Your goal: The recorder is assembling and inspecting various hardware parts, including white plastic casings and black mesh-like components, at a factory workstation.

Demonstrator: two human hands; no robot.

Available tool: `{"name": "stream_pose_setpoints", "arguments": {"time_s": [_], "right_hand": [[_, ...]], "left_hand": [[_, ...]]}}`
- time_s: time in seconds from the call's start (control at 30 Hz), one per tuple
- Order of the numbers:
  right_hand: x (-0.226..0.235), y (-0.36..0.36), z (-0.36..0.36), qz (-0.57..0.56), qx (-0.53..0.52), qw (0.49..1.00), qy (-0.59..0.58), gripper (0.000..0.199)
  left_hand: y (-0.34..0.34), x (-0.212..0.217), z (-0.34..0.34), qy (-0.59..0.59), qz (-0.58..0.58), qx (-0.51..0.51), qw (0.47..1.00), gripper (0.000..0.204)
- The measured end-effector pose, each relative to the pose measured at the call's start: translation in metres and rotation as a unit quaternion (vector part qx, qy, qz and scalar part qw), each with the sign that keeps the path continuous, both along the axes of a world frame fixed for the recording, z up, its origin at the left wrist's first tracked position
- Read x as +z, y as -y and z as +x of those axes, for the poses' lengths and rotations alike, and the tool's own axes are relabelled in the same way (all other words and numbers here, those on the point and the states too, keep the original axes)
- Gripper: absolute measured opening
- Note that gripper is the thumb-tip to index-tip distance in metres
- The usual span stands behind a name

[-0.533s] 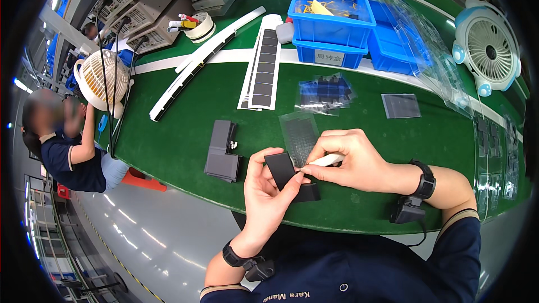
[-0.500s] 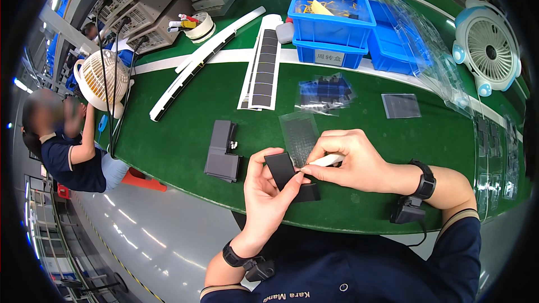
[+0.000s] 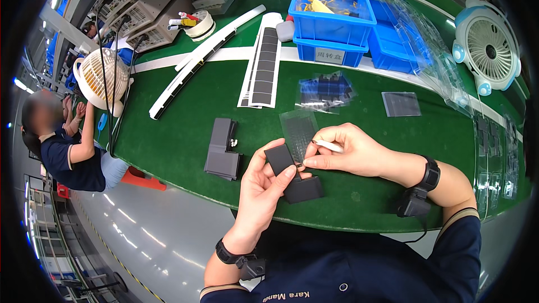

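Note:
My left hand [image 3: 263,182] is closed around a black L-shaped block [image 3: 281,161], its thumb lying across the block's inner corner. The block's lower arm slants toward the table's front edge. In my right hand [image 3: 342,150] is a slim white pen-like tool [image 3: 330,146] with a dark tip pointing left. That hand's thumb and a fingertip lie over the lower right of a clear sheet [image 3: 297,133] with rows of small marks. Whether they pinch something small, I cannot see. A similar dark grey L-shaped block [image 3: 220,148] rests on the table, left of my hands.
Beyond my hands lie film pieces [image 3: 325,92], a clear square sheet [image 3: 401,104] and white strips with black panels [image 3: 264,62]. Blue bins [image 3: 331,22] stand at the back. Fans [image 3: 487,50] flank the green table [image 3: 168,146]. Another person [image 3: 67,151] works at the left.
My right hand has drawn back from the block toward the clear sheet. The white tool's tip has swung up off the block. My left hand has shifted slightly left, still holding the block.

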State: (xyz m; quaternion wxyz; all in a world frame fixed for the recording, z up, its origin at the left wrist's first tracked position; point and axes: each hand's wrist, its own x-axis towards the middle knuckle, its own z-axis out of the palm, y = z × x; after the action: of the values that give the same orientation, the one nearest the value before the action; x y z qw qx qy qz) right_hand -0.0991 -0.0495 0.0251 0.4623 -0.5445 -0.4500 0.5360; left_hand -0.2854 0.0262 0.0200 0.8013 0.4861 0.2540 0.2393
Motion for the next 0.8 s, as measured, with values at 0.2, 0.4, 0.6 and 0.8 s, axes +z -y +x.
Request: {"name": "stream_pose_setpoints", "arguments": {"time_s": [0.2,0.4,0.6,0.8], "right_hand": [[-0.004,0.000,-0.003,-0.013,0.031,0.999,0.023,0.008],[-0.003,-0.001,-0.005,0.030,0.039,0.999,-0.006,0.010],[-0.007,-0.001,-0.002,0.031,0.065,0.997,0.024,0.013],[-0.011,-0.002,0.003,0.022,0.082,0.996,-0.021,0.017]], "left_hand": [[-0.003,-0.001,-0.002,0.000,-0.010,-0.012,1.000,0.043],[-0.003,0.001,-0.002,-0.017,0.008,-0.015,1.000,0.043],[-0.004,0.001,-0.003,-0.015,0.017,-0.044,0.999,0.044],[-0.003,0.003,-0.002,-0.012,0.002,-0.040,0.999,0.046]]}}
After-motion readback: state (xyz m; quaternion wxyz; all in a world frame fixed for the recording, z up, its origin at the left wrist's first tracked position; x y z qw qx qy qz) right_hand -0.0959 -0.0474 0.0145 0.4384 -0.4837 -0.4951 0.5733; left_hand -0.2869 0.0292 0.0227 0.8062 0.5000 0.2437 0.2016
